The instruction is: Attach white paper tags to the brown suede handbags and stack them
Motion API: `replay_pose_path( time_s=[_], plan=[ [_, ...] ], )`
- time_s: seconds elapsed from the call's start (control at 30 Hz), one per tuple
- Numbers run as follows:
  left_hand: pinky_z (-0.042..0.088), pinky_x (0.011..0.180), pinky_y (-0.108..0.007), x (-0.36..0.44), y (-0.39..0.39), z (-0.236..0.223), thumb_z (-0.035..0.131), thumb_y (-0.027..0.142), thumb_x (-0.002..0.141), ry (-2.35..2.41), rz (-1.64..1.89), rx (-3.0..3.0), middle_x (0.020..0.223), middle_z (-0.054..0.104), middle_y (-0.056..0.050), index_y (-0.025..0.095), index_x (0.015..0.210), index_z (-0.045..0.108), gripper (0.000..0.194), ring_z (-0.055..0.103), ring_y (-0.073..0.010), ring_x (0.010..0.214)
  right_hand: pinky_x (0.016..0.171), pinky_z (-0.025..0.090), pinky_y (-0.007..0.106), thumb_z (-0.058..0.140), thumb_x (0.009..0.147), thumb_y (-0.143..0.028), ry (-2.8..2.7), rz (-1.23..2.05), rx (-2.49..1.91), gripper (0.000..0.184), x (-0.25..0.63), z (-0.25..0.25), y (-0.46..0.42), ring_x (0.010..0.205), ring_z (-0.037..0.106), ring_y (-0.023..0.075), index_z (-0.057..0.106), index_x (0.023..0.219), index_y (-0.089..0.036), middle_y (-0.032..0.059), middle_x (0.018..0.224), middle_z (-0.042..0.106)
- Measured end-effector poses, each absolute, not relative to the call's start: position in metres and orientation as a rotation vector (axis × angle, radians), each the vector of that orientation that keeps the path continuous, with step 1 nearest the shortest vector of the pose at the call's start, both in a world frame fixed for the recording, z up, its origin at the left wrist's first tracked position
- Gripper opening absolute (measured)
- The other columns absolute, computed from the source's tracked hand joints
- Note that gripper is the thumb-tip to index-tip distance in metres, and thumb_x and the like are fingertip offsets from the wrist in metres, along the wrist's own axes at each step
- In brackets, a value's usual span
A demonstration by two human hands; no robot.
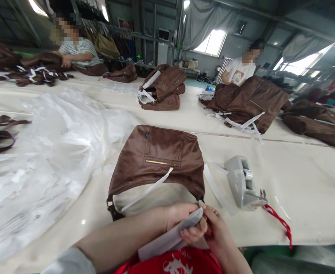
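Note:
A brown leather-look handbag [170, 148] lies flat in front of me, with a brass zip across its face and a white paper strip [153, 187] hanging from the zip pull. Close to the bag's lower right corner, my left hand [184, 219] is closed round a folded sheet of whitish wrapping paper [167, 239]. My right hand [213, 220] meets it there, fingers pinched at the paper's end by the strap ring. The strap is mostly hidden under the paper and my forearm.
Right of the bag stands a grey tape dispenser [240, 182] with a red cord [280, 222]. Clear plastic bags [61, 133] spread over the left of the table. More brown bags [164, 87] lie farther back, where two people work across the table.

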State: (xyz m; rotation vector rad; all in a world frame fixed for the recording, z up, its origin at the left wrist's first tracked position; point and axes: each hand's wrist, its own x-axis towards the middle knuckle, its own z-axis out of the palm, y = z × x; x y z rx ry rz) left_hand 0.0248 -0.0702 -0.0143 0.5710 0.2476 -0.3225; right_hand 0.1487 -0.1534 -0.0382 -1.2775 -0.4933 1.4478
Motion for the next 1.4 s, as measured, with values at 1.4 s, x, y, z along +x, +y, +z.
replay_pose_path(
  time_s=[1.4],
  plan=[
    [0.047, 0.079, -0.033, -0.2, 0.027, 0.095, 0.036, 0.051, 0.083, 1.9, 0.395, 2.133, 0.094, 0.071, -0.007, 0.02, 0.103, 0.064, 0.046, 0.065, -0.027, 0.09, 0.084, 0.047, 0.04, 0.04, 0.084, -0.021, -1.984, -0.18, -2.389, 0.033, 0.253, -0.04, -0.094, 0.094, 0.063, 0.0296, 0.064, 0.105, -0.011, 0.0178, 0.104, 0.066]
  ],
)
